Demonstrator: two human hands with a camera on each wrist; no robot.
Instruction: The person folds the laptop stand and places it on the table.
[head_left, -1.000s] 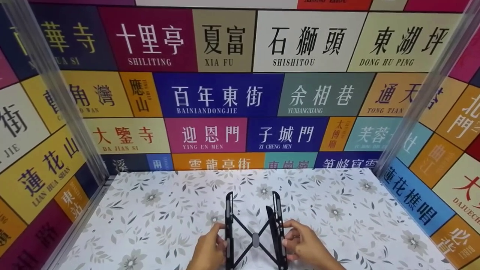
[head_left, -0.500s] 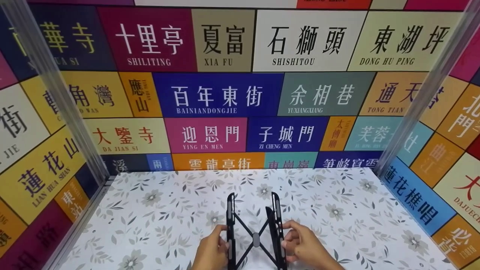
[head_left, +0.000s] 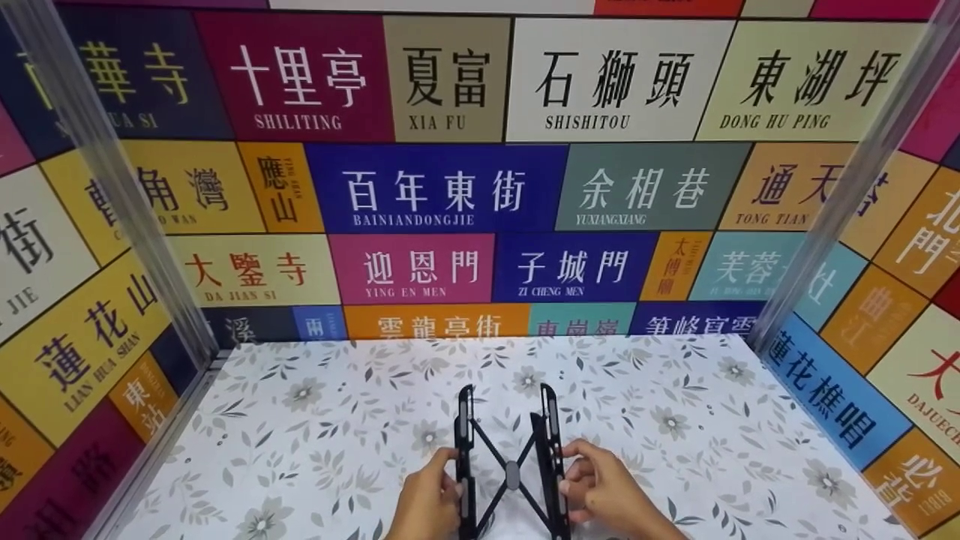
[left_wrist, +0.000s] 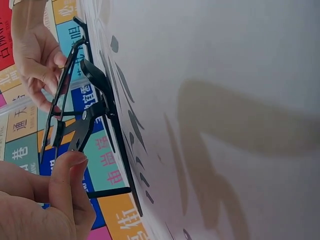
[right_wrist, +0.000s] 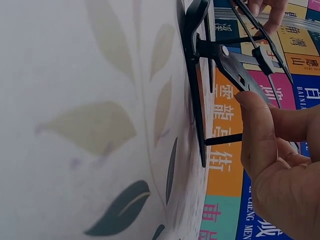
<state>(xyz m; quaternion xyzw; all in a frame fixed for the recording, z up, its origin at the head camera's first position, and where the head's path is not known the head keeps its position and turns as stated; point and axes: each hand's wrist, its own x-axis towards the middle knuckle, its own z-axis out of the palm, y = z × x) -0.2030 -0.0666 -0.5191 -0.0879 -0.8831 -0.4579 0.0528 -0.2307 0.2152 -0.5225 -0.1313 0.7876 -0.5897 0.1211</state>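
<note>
A black folding laptop stand (head_left: 513, 475) stands on the table in front of me, two side rails joined by crossed bars with a grey hub. My left hand (head_left: 431, 495) pinches its left rail (head_left: 466, 450) from outside; in the left wrist view the thumb and fingers of that hand (left_wrist: 62, 200) grip a hinged arm. On the opposite side, my right hand (head_left: 609, 489) grips the right rail (head_left: 553, 435), and the right wrist view has its thumb and fingers (right_wrist: 280, 150) on the matching arm. The stand's near ends run out of the head view.
A white tablecloth (head_left: 330, 427) with grey flowers and leaves covers the table. Walls of coloured panels (head_left: 435, 187) with Chinese lettering rise at the back and both sides. Clear upright strips (head_left: 832, 202) mark the back corners.
Both hands have come slightly closer together. The stand's two rails have drawn inward, so the crossed bars span a little less width.
</note>
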